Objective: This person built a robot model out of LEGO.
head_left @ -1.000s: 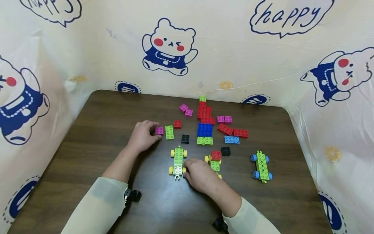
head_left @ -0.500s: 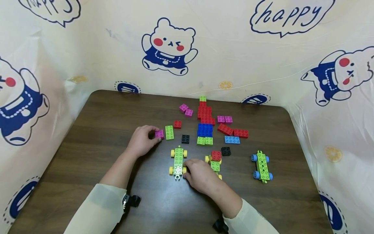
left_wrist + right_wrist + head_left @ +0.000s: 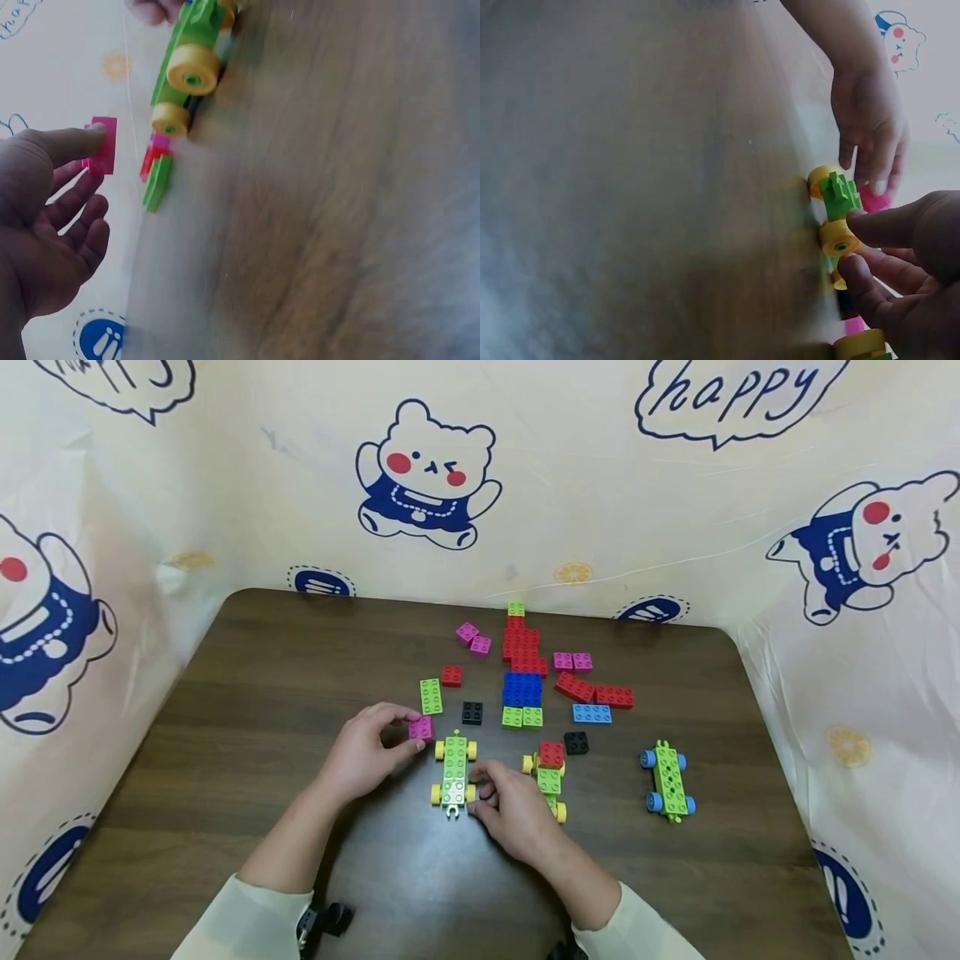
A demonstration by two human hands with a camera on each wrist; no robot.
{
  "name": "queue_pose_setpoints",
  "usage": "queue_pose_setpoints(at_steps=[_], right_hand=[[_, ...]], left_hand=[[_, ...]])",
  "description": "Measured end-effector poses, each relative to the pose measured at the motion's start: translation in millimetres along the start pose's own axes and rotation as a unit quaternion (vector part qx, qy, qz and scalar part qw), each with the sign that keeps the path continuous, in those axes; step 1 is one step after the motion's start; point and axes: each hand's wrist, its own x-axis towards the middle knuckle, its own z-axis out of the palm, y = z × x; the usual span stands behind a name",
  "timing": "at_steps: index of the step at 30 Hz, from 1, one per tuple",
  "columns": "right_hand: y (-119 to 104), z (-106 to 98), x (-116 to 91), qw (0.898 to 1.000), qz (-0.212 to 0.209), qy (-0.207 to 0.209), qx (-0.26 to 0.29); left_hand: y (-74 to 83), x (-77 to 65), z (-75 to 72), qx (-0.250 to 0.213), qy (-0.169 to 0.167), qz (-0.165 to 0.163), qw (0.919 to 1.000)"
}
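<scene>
Left hand (image 3: 358, 755): pinching magenta brick (image 3: 422, 728), plain from left wrist, partly hidden from right.
Right hand (image 3: 519, 808): at yellow wheel (image 3: 837, 238), grip impossible to tell.

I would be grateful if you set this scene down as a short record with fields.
Left hand: pinches a magenta brick
Right hand: thumb and finger at a yellow wheel of the leftmost green car; whether it grips is unclear
Second car: yellow wheels, red brick at its far end
Third car: blue wheels, rightmost of the three
Brick column: lime green, red, blue, lime green, from the far end
Surface: brown table
</scene>
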Motion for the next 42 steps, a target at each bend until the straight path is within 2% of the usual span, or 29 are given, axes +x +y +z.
queue_pose_setpoints(at_steps=[5, 10, 23, 29, 35, 42], right_hand=[[2, 1, 4, 1.0, -0.006, -0.009, -0.004], [0, 1, 6, 1.0, -0.001, -0.025, -0.016], [1, 1, 7, 0.999, -0.034, -0.031, -0.029], [-1, 0, 6, 0.997, -0.026, -0.037, -0.058], [-1, 0, 5, 0.995, -0.039, -0.037, -0.079], [1, 0, 5, 0.996, -0.05, -0.033, -0.07]], left_hand=[[11.4, -10.8, 3.0, -0.017, -0.014, 0.021, 0.9995], [16.9, -14.1, 7.6, -0.026, -0.025, 0.029, 0.9989], [19.9, -9.4, 16.0, -0.007, -0.027, 0.049, 0.9984], [21.3, -7.8, 16.0, -0.002, -0.03, 0.045, 0.9986], [19.5, -6.8, 17.6, -0.006, -0.036, 0.037, 0.9987], [18.4, -6.7, 20.6, -0.009, -0.038, 0.061, 0.9973]])
